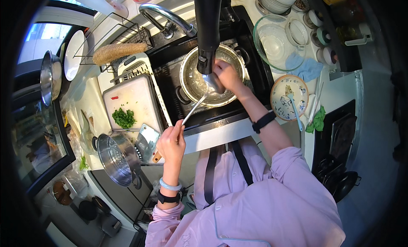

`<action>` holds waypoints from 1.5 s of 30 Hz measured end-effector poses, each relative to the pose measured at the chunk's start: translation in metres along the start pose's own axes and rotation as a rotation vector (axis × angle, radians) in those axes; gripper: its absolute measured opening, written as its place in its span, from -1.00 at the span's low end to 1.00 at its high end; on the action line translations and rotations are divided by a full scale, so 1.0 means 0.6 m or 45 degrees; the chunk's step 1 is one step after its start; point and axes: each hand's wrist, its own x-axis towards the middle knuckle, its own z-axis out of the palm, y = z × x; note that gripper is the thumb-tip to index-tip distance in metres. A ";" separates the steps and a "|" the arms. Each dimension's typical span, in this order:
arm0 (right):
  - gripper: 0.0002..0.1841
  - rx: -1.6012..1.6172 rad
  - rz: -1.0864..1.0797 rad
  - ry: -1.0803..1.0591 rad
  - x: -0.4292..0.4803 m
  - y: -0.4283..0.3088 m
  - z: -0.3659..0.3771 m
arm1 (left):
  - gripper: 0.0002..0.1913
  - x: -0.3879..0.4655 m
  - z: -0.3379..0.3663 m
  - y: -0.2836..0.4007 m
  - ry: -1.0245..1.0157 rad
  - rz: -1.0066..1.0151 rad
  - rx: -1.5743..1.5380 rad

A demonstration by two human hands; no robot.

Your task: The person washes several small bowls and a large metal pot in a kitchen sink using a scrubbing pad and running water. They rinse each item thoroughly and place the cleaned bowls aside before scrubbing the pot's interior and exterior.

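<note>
My left hand (172, 141) grips the thin handle of a metal ladle (214, 83), whose bowl is over a wide steel pot (188, 90). The pot stands in the black sink, with water in it. My right hand (227, 75) touches the ladle's bowl, just below a black overhead fixture that hides part of it; whether the fingers hold the bowl cannot be told. Left of the sink, a white cutting board (134, 87) carries chopped green herbs (123, 118) and a small red piece. A cleaver (148, 140) lies at its near corner.
A chrome faucet (169, 12) arches behind the sink. A steel steamer pot (114, 161) stands near the left counter edge. On the right are a glass bowl (258, 52), a blue cloth (307, 68) and a patterned plate (282, 108) with a blue-handled utensil (296, 111). A loofah (119, 52) lies by a wire rack.
</note>
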 end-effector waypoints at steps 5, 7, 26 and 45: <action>-0.74 -0.288 -0.545 -0.012 -0.040 -0.023 0.037 | -0.80 -0.006 0.002 -0.021 0.054 0.178 0.156; -0.77 -0.287 -0.386 -0.133 -0.032 -0.031 0.036 | -0.78 -0.012 -0.005 -0.023 0.024 0.171 0.219; -0.69 0.847 0.035 0.012 0.005 -0.005 0.005 | -0.76 -0.039 -0.018 0.004 0.001 -0.215 -0.284; -0.51 -0.616 -0.814 0.298 -0.048 -0.007 0.061 | -0.70 0.032 0.047 0.031 -0.341 -0.682 -0.407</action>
